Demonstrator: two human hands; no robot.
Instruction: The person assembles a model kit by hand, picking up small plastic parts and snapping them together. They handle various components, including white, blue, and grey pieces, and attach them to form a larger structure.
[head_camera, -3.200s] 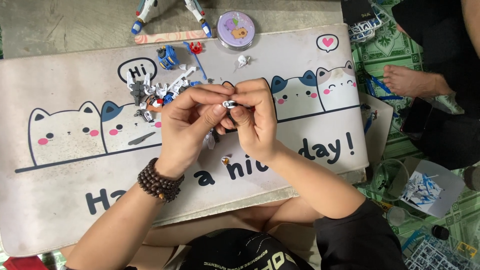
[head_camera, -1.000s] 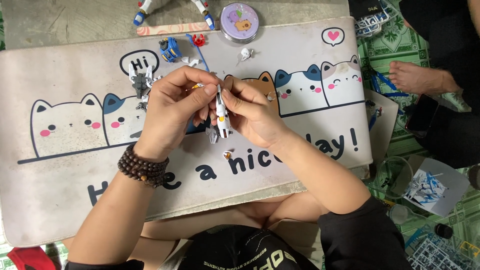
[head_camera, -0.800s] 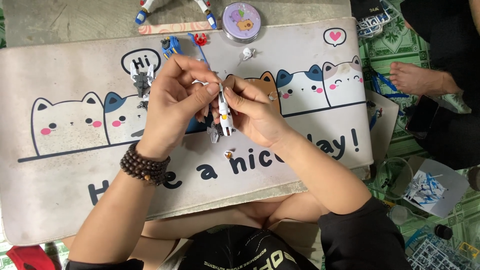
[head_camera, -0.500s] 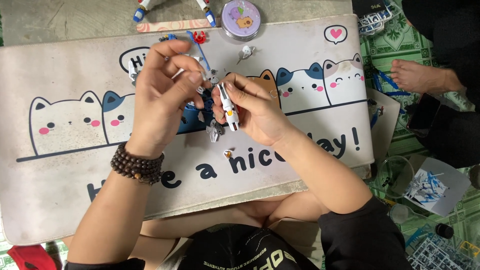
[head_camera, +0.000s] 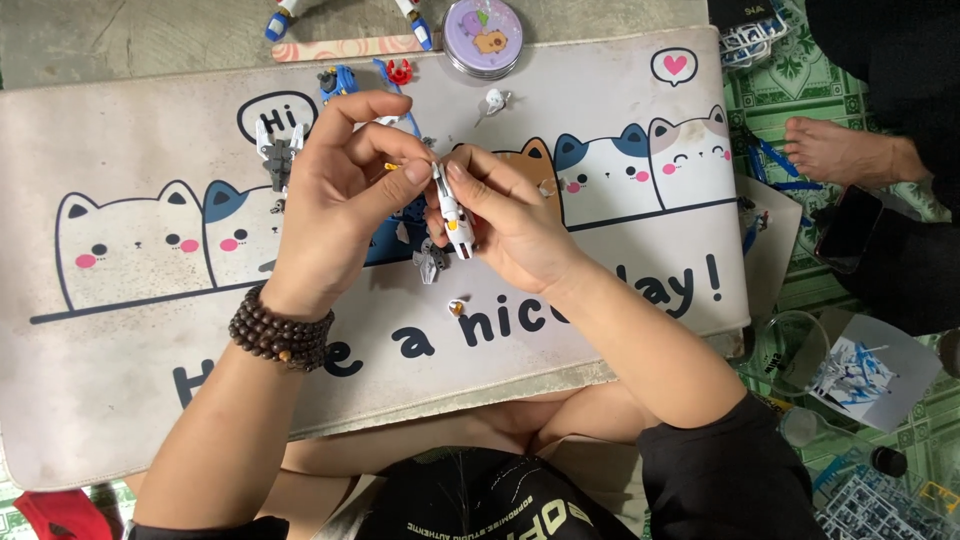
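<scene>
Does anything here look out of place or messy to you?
Mostly no. Small loose pieces lie scattered on the cat-print mat under the hands, and one tiny part sits alone. The right hand holds a white model part; nothing looks broken.

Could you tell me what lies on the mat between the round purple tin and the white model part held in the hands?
In the head view, a small white loose piece lies on the cat-print mat between the purple tin and the white model part.

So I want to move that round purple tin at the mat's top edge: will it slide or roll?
The tin lies flat on its base, so it would likely slide, not roll. It looks shallow and probably light. Its smooth lid may be slippery; grip the rim.
</scene>
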